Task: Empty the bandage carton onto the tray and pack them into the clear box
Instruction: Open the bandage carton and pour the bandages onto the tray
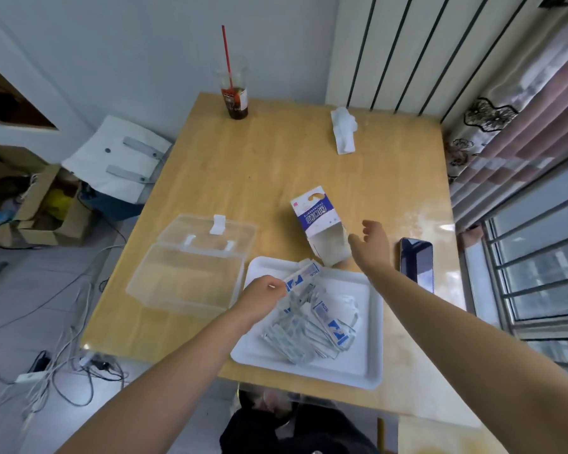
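Note:
A white tray (368, 365) lies at the table's near edge with a heap of wrapped bandages (312, 332) on it. My left hand (264, 294) pinches a blue-and-white bandage packet (300, 278) at the tray's far left corner. The open bandage carton (318, 224) lies on its side just beyond the tray, its mouth toward the tray. My right hand (373, 240) hovers beside the carton's mouth, fingers loose, holding nothing. The clear box (184, 280) stands open left of the tray, its lid (207, 234) folded back.
A dark phone (417, 262) lies right of the tray. A drink cup with a red straw (235, 93) and a crumpled white tissue (343, 132) sit at the table's far side. Cables and cardboard boxes cover the floor on the left.

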The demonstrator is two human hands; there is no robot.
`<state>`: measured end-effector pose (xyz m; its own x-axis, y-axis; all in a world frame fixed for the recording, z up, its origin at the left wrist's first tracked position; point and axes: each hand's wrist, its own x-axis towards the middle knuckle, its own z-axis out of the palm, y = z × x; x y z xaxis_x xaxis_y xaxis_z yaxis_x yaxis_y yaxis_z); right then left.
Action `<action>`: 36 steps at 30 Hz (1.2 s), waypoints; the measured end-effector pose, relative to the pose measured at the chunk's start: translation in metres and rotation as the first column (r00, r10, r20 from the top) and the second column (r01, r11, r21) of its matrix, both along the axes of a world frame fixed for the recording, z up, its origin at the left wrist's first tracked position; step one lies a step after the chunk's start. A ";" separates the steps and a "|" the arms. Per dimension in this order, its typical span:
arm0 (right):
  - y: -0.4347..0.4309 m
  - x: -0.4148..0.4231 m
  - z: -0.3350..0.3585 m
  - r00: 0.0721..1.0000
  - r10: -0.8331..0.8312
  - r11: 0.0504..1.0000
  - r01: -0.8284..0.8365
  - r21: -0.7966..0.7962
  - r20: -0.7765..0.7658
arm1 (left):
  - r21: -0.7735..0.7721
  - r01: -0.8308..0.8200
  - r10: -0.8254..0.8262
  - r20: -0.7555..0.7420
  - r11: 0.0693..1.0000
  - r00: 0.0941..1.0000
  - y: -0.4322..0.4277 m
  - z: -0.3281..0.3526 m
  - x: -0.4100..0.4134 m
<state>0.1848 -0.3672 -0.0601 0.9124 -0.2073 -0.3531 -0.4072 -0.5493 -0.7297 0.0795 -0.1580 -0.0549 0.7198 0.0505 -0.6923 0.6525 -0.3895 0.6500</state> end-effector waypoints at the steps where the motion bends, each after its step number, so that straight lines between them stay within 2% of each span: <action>1: -0.002 -0.013 0.002 0.999 0.031 0.999 -0.031 -0.007 0.039 | 0.050 0.042 -0.043 0.006 0.998 0.999 0.001 -0.005 -0.003; 3: -0.003 -0.044 0.003 0.978 0.211 0.978 -0.211 0.006 0.003 | 0.167 0.146 -0.151 0.017 0.975 0.988 0.002 -0.013 -0.011; 5: -0.004 -0.073 0.002 0.903 0.421 0.904 -0.425 -0.036 -0.092 | 0.283 0.267 -0.279 0.002 0.921 0.960 0.001 -0.018 -0.021; 8: 0.000 -0.106 0.004 0.780 0.590 0.783 -0.616 -0.088 -0.207 | 0.406 0.414 -0.418 -0.084 0.815 0.905 0.001 -0.025 -0.034; 11: 0.012 -0.127 0.002 0.706 0.659 0.699 -0.702 -0.138 -0.259 | 0.460 0.440 -0.454 -0.088 0.771 0.887 0.003 -0.030 -0.045; 16: 0.043 -0.147 -0.008 0.621 0.709 0.537 -0.782 -0.316 -0.334 | 0.464 0.398 -0.452 0.007 0.791 0.892 0.010 -0.041 -0.058; 21: 0.063 -0.161 -0.025 0.604 0.734 0.452 -0.775 -0.443 -0.309 | 0.469 0.370 -0.464 0.098 0.802 0.881 0.009 -0.052 -0.063; 24: 0.063 -0.160 -0.031 0.619 0.729 0.483 -0.769 -0.420 -0.294 | 0.460 0.318 -0.417 0.129 0.829 0.900 0.008 -0.058 -0.064; 29: 0.040 -0.140 -0.030 0.773 0.577 0.685 -0.634 -0.358 -0.263 | 0.271 0.148 -0.200 0.175 0.951 0.964 0.012 -0.054 -0.063; 33: 0.010 -0.117 -0.027 0.886 0.404 0.804 -0.463 -0.373 -0.229 | 0.235 0.185 -0.220 0.134 0.954 0.966 0.014 -0.052 -0.064; 36: 0.006 -0.105 -0.026 0.895 0.394 0.861 -0.439 -0.257 -0.212 | 0.184 0.181 -0.204 0.112 0.966 0.973 0.010 -0.052 -0.059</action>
